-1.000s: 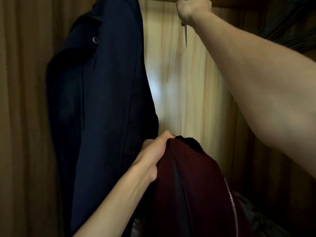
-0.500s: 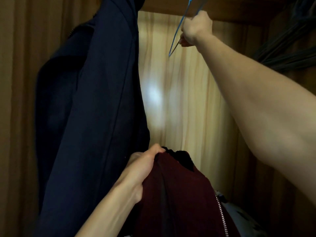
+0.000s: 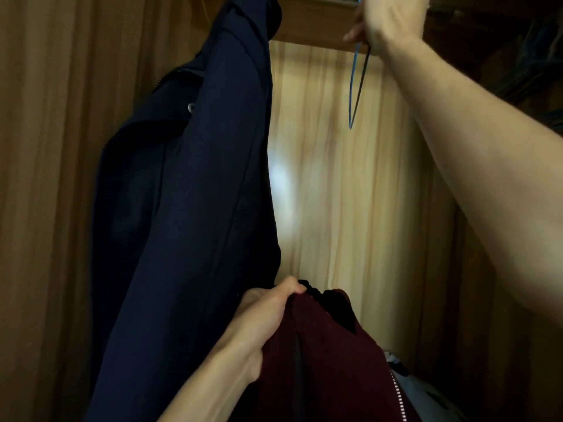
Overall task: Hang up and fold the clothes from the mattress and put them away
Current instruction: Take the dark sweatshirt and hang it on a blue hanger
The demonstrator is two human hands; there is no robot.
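Maroon cloth fills the lower middle of my head view: a maroon zip-up garment of soft fabric, held up inside a wardrobe. My left hand grips it at the top edge, thumb and fingers curled round a bunched fold beside its black inner lining. A silver zipper runs down the garment's right side towards the bottom of the view.

My right hand is raised to the top edge of the view, fingers closed round a thin blue wire hanger. The hanger's narrow loop hangs down below the hand, seen almost edge-on, well above the garment and apart from it.

To the left hangs a dark navy coat of smooth woven cloth, its length falling from the top of the wardrobe to past my left forearm. A small round metal snap shows near its collar. My left hand sits just beside the coat's lower edge; I cannot tell whether they touch.

Behind everything stands the pale wooden back panel, with a bright glare patch near the coat. Dark, blurred shapes crowd the upper right corner; I cannot tell what they are.
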